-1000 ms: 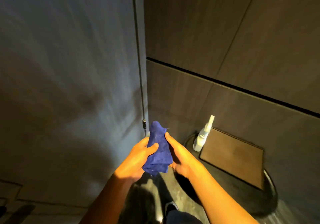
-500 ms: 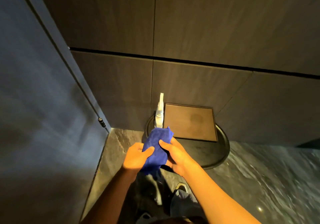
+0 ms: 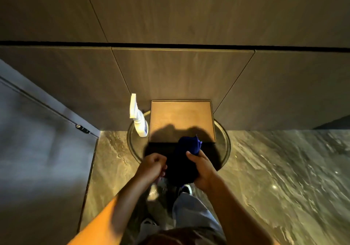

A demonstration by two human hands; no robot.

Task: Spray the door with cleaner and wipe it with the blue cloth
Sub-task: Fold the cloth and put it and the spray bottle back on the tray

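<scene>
- Head view: the right hand (image 3: pixel 203 170) grips the blue cloth (image 3: pixel 189 148) at lower centre of the frame; most of the cloth sinks into shadow, only its top corner showing blue.
- The left hand (image 3: pixel 151 166) is curled closed just beside the cloth; whether it pinches an edge is lost in the dark.
- The white spray bottle (image 3: pixel 139 119) stands left of centre on a round dark table (image 3: pixel 226 146), next to a brown tray (image 3: pixel 181 119).
- The grey door (image 3: pixel 37 150) fills the left edge, blurred and cut off.
</scene>
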